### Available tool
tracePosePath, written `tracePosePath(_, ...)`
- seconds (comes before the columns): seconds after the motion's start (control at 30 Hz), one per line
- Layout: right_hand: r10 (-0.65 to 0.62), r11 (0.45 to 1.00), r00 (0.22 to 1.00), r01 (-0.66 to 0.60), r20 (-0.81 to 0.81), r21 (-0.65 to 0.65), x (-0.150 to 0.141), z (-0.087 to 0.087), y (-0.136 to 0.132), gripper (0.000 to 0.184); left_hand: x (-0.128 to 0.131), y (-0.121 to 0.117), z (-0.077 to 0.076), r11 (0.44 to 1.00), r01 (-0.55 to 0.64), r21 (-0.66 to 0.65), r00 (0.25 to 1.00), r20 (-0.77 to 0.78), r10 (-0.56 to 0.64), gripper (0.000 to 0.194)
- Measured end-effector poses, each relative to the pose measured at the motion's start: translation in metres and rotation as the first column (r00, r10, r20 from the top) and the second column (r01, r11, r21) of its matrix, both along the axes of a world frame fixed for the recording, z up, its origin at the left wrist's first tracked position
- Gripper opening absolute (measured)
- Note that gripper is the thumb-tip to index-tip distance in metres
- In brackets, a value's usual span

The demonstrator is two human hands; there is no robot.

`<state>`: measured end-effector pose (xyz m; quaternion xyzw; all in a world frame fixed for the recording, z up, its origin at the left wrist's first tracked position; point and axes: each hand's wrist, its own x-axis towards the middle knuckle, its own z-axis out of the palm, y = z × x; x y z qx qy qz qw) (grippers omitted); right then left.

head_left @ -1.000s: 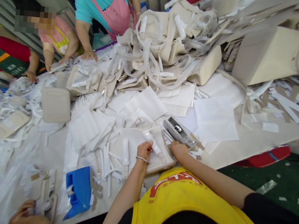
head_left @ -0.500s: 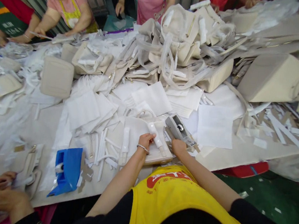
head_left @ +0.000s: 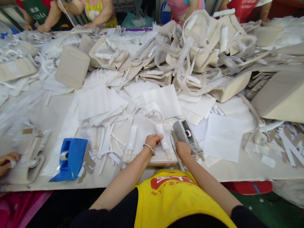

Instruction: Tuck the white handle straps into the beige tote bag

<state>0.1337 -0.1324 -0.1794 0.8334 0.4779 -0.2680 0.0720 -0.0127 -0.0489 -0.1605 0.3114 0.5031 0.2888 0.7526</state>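
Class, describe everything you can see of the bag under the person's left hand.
The bag is pale beige and looks like smooth leather, lying on the table near its edge. Two white-wrapped strips run along its face; a curved handle shows at its far side. The left hand touches the right strip; its contents are hidden.

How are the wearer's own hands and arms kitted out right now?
The left hand is ungloved, with a silver bracelet at the wrist; the right hand is also ungloved, no bracelet visible. Black sleeves end near the elbows.
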Motion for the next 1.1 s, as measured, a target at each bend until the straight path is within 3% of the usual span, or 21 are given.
tracePosePath(0.3,0.034,0.998,0.987,-0.042,0.155,0.049,-0.009,-0.014,-0.004,0.03,-0.001,0.001,-0.006,1.0,0.01,-0.002,1.0,0.007,-0.01,0.027)
tracePosePath(0.5,-0.014,1.0,0.987,0.011,0.161,0.021,-0.01,-0.015,0.004,0.027,0.0,0.002,-0.009,1.0,0.008,-0.002,1.0,0.001,-0.008,0.027)
tracePosePath(0.77,0.008,1.0,0.985,-0.01,0.17,0.008,-0.011,-0.013,0.011,0.025,0.0,0.002,-0.01,1.0,0.011,-0.003,1.0,0.001,-0.011,0.026)
tracePosePath(0.97,0.006,0.999,0.979,-0.014,0.202,0.039,-0.013,0.0,0.016,0.028,0.0,0.001,-0.009,1.0,0.005,-0.001,1.0,-0.003,-0.005,0.025)
tracePosePath(1.1,-0.131,0.978,0.973,0.095,0.192,0.186,-0.003,0.019,0.011,0.028,0.0,0.002,-0.009,1.0,0.013,0.0,1.0,-0.001,-0.013,0.023)
